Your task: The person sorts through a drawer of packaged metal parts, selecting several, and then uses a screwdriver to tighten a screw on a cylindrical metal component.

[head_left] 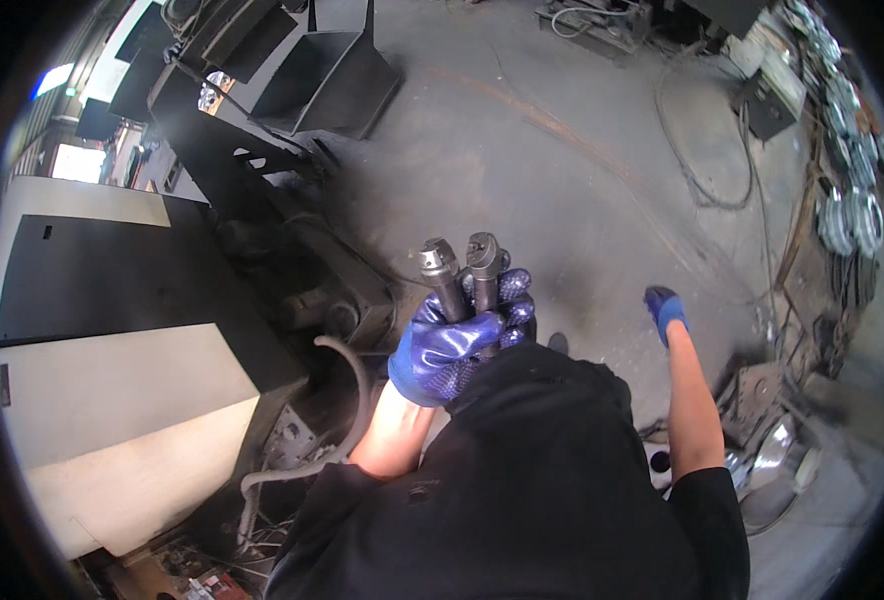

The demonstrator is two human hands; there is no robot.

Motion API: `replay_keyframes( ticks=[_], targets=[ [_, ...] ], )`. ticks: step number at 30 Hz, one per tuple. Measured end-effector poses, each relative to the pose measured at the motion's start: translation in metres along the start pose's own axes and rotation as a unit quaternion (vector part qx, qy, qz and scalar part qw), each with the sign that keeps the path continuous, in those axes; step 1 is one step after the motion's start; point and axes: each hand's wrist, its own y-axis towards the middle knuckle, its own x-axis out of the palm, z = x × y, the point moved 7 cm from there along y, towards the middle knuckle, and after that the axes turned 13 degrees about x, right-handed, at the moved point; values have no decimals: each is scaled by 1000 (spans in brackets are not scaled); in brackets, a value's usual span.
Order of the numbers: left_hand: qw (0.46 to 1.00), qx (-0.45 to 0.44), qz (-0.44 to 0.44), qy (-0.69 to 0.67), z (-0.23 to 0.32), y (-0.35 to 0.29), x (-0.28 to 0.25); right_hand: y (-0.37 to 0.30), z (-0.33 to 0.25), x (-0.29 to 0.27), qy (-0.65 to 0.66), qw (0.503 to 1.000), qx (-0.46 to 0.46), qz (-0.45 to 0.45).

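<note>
My left hand [452, 345], in a blue and purple coated glove, is closed around two dark steel cylindrical tools in front of my chest. The left steel tool [443, 270] has a brighter, blunt round head with small holes in it. Beside it, the right steel tool [483, 262] ends in a rounded, notched head. Both stand with their heads up, and the glove hides their lower ends. Out to the right, my right hand [665, 308] wears the same kind of glove and hangs away from my body. Its fingers are too foreshortened to read, and no object shows in it.
A large cream and black machine cabinet [122, 390] stands close on the left. Beyond it is a dark open metal bin [332, 85]. A bent grey hose [362, 390] rises near my left forearm. Cables [707, 195] and shiny metal parts [850, 220] lie along the right side.
</note>
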Motion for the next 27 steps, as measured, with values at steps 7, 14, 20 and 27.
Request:
replay_keyframes(
  ticks=[7,14,20,27],
  targets=[
    [1000,-19,-22,2,26,181,-9,193,-140,-53,32,997,-65,-36],
    [993,-44,-79,75,97,362,-12,208,-1,17,338,844,320,-268],
    [988,-31,-59,140,150,533,25,316,-64,-6,141,865,401,-265],
    [977,-22,45,206,215,712,0,539,-299,-82,163,877,367,-265]
  ],
)
